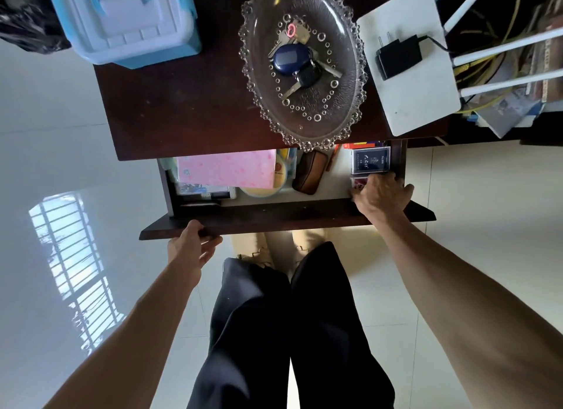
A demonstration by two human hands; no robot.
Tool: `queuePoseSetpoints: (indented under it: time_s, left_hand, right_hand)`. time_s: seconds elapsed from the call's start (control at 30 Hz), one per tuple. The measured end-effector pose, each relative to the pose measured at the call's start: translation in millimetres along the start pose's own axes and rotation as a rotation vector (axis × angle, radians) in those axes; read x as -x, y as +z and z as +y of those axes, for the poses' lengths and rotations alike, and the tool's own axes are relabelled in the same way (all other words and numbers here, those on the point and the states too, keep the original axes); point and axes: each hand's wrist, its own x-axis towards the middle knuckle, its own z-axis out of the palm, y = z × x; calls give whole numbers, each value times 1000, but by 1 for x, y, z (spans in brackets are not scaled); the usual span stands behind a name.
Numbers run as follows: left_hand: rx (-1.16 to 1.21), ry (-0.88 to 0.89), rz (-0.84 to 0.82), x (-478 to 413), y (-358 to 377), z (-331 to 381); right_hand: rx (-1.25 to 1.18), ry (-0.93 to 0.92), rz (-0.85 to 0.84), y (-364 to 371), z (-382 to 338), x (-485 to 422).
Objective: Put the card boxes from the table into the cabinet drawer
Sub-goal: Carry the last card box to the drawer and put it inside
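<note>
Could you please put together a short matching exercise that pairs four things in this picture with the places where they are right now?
Things:
1. dark blue card box
2. bunch of metal keys with a blue fob
3. black plug adapter
4. left hand

Places:
A. on the white flat box on the tabletop
B. at the front edge of the open dark wooden drawer
C. inside the drawer, at its right end
D. in the oval clear glass dish

Pairs: 1-C, 2-D, 3-A, 4-B

I stand on a pale glossy floor (61, 110); a barred window reflection (70, 271) shines at lower left.
</note>
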Motion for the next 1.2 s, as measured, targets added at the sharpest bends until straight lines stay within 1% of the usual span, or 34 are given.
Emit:
queuePoseSetpoints:
  time_s: [0.07, 0.13, 0.2, 0.27, 0.33, 0.37, 0.4, 0.43, 0.5, 0.57, 0.6, 0.67, 0.73, 0.83, 0.97, 1.13, 1.2]
  left_hand:
    - [1, 1, -2, -1, 0, 0]
    - [1, -2, -4, -2, 0, 0]
    - [6, -10, -9, -3, -1, 0]
    - [12, -25, -26, -1, -1, 2]
    - [20, -46, -52, 3, -3, 4]
    - [34, -60, -68, 6, -5, 6]
    - [58, -80, -86, 8, -7, 7]
    - [90, -103, -105, 11, -10, 8]
    - [162, -141, -140, 15, -15, 9]
    - [217, -145, -163, 18, -17, 7]
    - [233, -135, -172, 19, -18, 6]
    - [266, -106, -186, 20, -19, 2]
    - [293, -85, -184, 19, -19, -2]
    - [256, -51, -134, 16, -18, -4]
    - [224, -35, -70, 13, -15, -2]
    - [253, -13, -93, 12, -11, 12]
    - [256, 5, -106, 12, -6, 21]
  right_hand:
    - [32, 3, 7, 4, -1, -1]
    - [-8, 19, -21, 5, -1, -1]
    - [-77, -14, -44, 3, 2, 2]
    - [-244, -116, -54, -5, 2, 16]
    - [-509, -232, -12, -13, 2, 45]
    - [-626, -257, 15, -15, 3, 62]
    - [-717, -237, 15, -15, 5, 79]
    - [-789, -170, -24, -12, 9, 94]
    - [-957, 71, -186, -4, 18, 117]
    - [-1214, 328, -360, 4, 25, 125]
    - [-1363, 413, -410, 6, 26, 126]
    - [-1651, 522, -428, 8, 25, 123]
    - [-1873, 595, -404, 11, 22, 118]
    - [-1987, 669, -378, 12, 18, 115]
    - [-2016, 728, -339, 5, 15, 111]
    - [-2069, 738, -360, -8, 8, 100]
    - [-2091, 722, -344, -16, 4, 92]
